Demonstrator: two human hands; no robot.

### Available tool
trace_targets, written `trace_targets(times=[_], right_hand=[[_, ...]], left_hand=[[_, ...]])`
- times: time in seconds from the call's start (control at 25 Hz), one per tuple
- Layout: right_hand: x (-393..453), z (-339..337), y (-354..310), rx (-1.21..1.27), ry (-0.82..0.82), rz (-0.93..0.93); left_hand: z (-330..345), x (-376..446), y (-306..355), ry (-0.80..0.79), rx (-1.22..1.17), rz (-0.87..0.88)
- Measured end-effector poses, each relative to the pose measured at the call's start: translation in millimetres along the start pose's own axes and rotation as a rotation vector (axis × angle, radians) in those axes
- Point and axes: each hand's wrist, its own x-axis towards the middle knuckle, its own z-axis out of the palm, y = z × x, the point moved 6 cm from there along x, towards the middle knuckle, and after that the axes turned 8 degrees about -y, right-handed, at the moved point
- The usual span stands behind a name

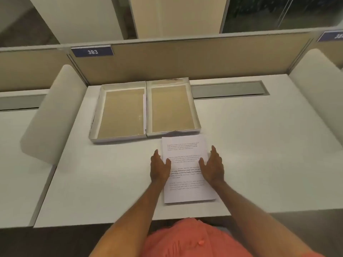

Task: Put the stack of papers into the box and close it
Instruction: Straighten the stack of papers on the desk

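Note:
A stack of printed white papers (185, 191) lies flat on the desk in front of me. My left hand (159, 166) rests against the stack's left edge, thumb on top of the sheets. My right hand (212, 165) is at the right edge, thumb likewise over the top sheet. Both hands have fingers extended along the sides of the stack, which still lies on the desk. Just beyond the papers a shallow white box (197, 117) lies open, with its lid half (96, 115) spread flat to the left; both brown insides are empty.
The white desk (259, 154) has a grey cable tray slot (228, 89) at the back right. A tan partition (185, 58) with a blue label "383" closes the back. Curved white side dividers (53, 115) stand left and right.

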Motion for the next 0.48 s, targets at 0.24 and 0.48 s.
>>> trace_targets(times=[0.24,0.48], right_hand=[[-18,14,22,0.199,-0.012,0.180],[-1,20,27,0.214,-0.064,0.343]], left_hand=[[8,-13,-18,-0.073,0.082,-0.054],[14,-10,-22,-0.163,0.237,-0.129]])
